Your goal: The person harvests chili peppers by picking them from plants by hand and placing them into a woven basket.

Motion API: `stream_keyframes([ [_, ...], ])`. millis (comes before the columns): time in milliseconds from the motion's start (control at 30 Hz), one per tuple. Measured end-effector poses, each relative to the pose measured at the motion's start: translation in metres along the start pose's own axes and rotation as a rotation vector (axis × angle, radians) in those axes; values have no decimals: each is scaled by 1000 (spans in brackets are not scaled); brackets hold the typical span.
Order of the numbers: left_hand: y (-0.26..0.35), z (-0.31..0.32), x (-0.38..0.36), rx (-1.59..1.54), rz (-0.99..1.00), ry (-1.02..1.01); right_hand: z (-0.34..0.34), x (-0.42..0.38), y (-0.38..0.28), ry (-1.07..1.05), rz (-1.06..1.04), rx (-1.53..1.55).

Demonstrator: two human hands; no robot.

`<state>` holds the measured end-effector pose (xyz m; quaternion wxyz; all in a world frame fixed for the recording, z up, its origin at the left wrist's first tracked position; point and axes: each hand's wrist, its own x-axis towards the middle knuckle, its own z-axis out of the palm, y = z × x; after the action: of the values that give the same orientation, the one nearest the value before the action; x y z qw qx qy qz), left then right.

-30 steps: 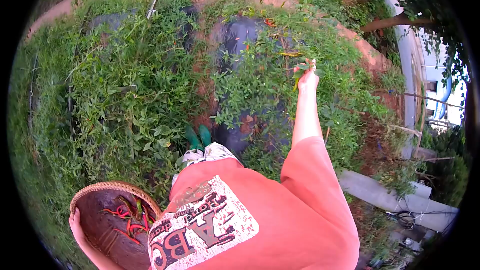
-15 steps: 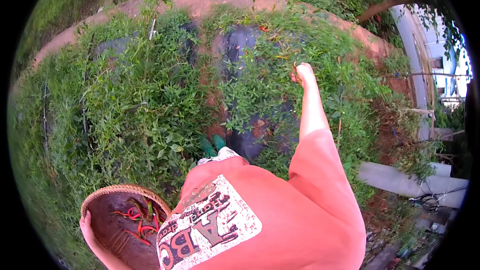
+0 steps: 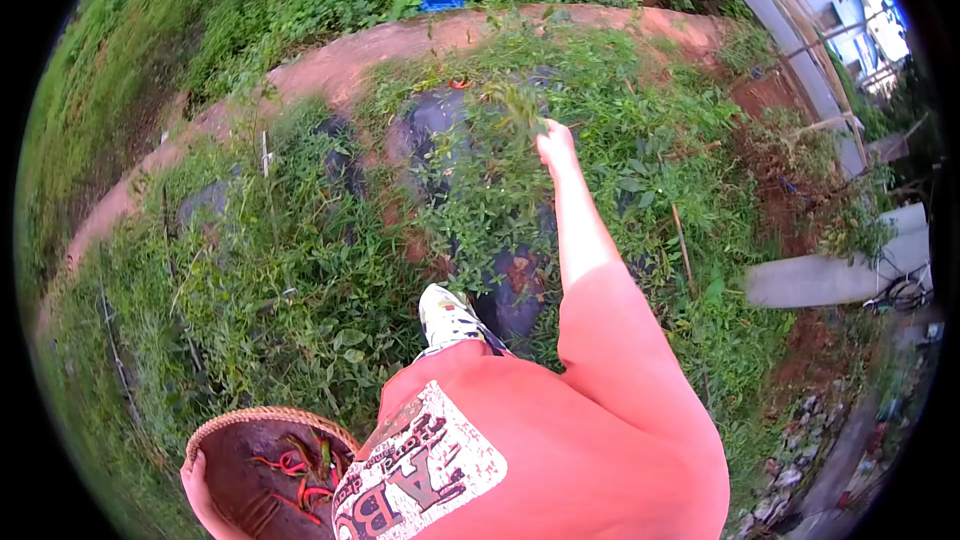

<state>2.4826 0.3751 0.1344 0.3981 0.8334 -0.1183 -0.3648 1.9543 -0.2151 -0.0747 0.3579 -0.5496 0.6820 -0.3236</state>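
My left hand (image 3: 197,477) is closed over the rim of a round, shallow basket (image 3: 222,450), tilted against my body at the lower left. Several red chili peppers (image 3: 293,463) lie inside it, along with some darker greenish ones. My right arm reaches forward over the plants, and my right hand (image 3: 556,147) is closed in a fist. From its fingers a leafy green plant (image 3: 518,108) sticks out to the upper left, smeared by motion. Low green plants (image 3: 480,190) stand beneath and around this hand.
Black plastic sheeting (image 3: 437,115) shows between the plants. A reddish dirt path (image 3: 400,52) curves behind, with a blue object (image 3: 441,1) beyond it. A thin stick (image 3: 683,245) stands to the right, and a pale slab (image 3: 820,275) lies further right.
My view has shifted, and a leg in patterned trousers now shows stepping forward. The right hand has moved left with the leafy plant. The left hand still grips the basket.
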Motion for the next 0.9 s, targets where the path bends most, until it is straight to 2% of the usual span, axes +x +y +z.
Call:
stream_keyframes([
  [33, 9, 3, 5, 11, 8, -12, -2, -11, -24, 140, -82, -234],
  [100, 31, 17, 20, 29, 28, -45, -10, -68, -91, 30, -138, -30],
  [167, 57, 31, 33, 46, 42, -90, 12, -123, -143, -173, -447, 379],
  [333, 133, 85, 69, 108, 83, -232, 82, -259, -254, -1210, -538, 1007],
  [367, 149, 102, 76, 114, 133, -268, 87, -272, -264, -1548, -260, 1063],
  [400, 159, 111, 88, 126, 124, -262, 92, -271, -271, -1517, -507, 975],
  [433, 165, 116, 98, 140, 113, -261, 103, -269, -267, -1179, -871, 917],
  [500, 169, 117, 117, 249, 108, -237, 122, -229, -250, -1049, -847, 738],
  [533, 170, 119, 128, 338, 123, -212, 132, -196, -227, -945, -666, 748],
  [600, 160, 119, 143, 313, 101, -169, 152, -130, -182, -724, -291, 814],
  [667, 151, 116, 149, 253, 67, -119, 158, -65, -106, -416, 278, 786],
  [700, 147, 114, 153, 257, 50, -120, 163, -40, -53, -296, 474, 740],
  [833, 132, 97, 165, 317, -42, -66, 170, -2, 102, -29, 825, 625],
  [900, 135, 100, 168, 346, -102, -84, 184, 12, 131, -29, 872, 591],
])
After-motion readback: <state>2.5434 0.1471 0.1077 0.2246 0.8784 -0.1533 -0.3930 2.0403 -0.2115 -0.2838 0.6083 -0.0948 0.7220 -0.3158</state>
